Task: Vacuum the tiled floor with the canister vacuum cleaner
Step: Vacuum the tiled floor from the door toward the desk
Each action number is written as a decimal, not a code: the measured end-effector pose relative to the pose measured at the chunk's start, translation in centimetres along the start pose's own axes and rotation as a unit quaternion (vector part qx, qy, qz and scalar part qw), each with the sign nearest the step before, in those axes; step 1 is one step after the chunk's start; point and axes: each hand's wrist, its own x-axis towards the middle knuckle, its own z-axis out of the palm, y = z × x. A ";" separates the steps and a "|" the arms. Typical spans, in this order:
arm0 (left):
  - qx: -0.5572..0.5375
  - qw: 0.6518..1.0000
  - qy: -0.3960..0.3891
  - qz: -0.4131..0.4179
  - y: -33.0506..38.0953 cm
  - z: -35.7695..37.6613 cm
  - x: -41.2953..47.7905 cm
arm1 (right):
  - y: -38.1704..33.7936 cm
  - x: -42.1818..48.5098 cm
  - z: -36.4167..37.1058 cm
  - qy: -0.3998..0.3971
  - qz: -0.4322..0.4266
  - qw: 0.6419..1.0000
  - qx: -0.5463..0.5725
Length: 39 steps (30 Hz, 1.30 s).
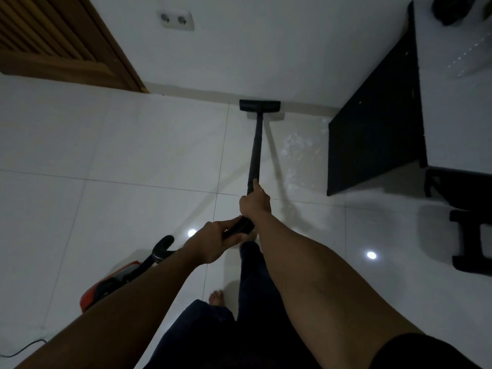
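1. I count one canister (106,288), red and black. It sits on the floor (119,145) at lower left, partly hidden behind my left forearm.
2. One black hose (162,249) curves up from the canister towards my hands.
3. One black wand (255,147) runs forward from my hands to one flat nozzle (259,105). The nozzle lies on the tile right at the foot of the wall (266,49).
4. A patch of white scraps (295,145) lies on the floor just right of the wand, between it and one black cabinet (372,129).
5. I see two light glints (191,232) on the tiles, one double socket (177,20) on the wall, one wooden door (53,41) at upper left, one thin cord (24,347) at the lower left edge, and one bare foot (217,298) below the arms.
6. Both arms reach forward, the right nearly straight and the left bent in from the side.
7. The left hand (213,242) has its fingers curled round the ribbed handle (239,227) at the near end.
8. The right hand (254,203) grips the wand just beyond the handle, its fingers wrapped round the tube and one digit lying forward along it.
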 end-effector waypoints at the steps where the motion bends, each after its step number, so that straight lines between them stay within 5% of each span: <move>1: 0.000 1.000 -0.003 0.003 -0.7 0.8 -1.4 | 0.8 -1.4 0.6 0.002 0.000 1.000 -0.001; 14: 0.054 0.997 -0.052 0.033 -9.5 14.0 -21.3 | 16.7 -21.3 9.2 -0.018 0.004 1.000 0.008; 25: 0.081 0.991 -0.059 0.086 -11.6 27.1 -31.2 | 31.0 -31.9 10.6 -0.003 0.013 0.999 0.033; 32: 0.085 0.984 -0.129 0.085 -12.5 36.5 -39.7 | 42.1 -41.4 11.5 0.006 0.043 0.997 0.060; 39: 0.139 0.972 -0.163 0.093 -14.2 39.6 -45.5 | 47.9 -47.1 15.3 0.020 0.095 0.991 0.091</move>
